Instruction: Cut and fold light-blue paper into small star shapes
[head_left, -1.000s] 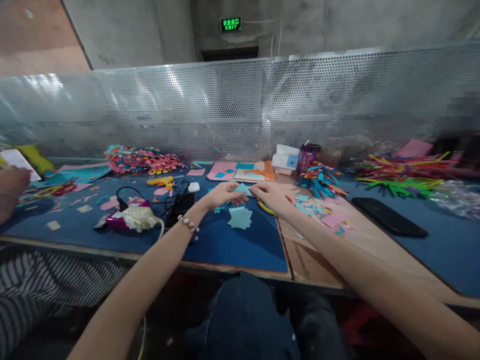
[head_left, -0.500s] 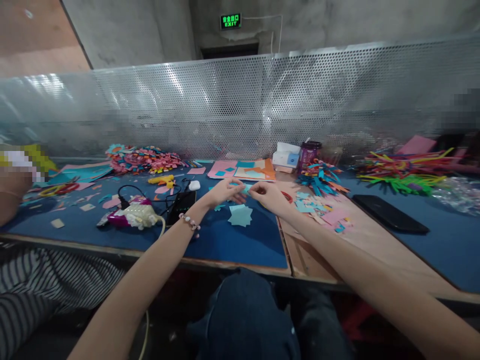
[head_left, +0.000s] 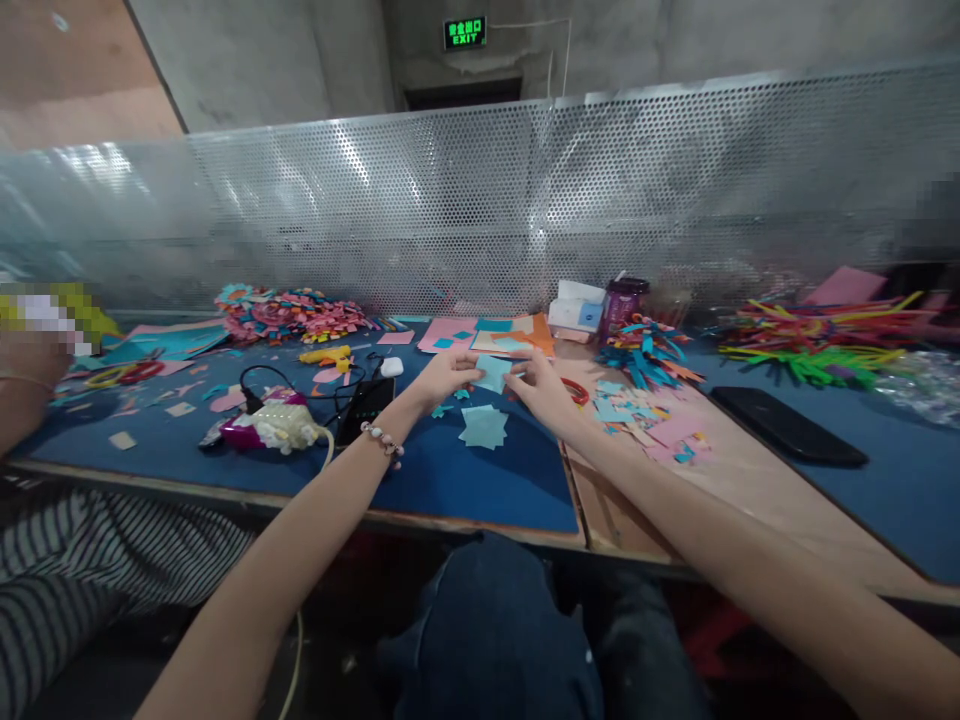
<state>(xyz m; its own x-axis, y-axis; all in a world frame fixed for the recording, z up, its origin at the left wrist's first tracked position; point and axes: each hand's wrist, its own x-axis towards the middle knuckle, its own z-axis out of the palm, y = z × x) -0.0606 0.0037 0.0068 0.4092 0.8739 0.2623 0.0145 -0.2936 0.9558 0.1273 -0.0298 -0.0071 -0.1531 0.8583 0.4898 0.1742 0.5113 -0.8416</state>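
Between my two hands is a small light-blue paper square, raised above the blue mat. My left hand, with a beaded bracelet at its wrist, pinches the paper's left edge. At its right edge, the fingers of my right hand grip the same paper. Just below lies a loose stack of light-blue paper pieces, their corners fanned out at different angles. Red-handled scissors lie partly hidden behind my right hand. Small blue cut-outs rest beside my left hand.
A glue gun, a power strip with cables and a dark phone lie to the left. Paper scraps and a black phone are on the right. Behind stand a purple cup and a perforated metal panel.
The light-blue paper, mostly hidden by my fingers half a second ago, now shows flat between both hands. My right hand's fingers have shifted along its edge. The stack stays on the mat.
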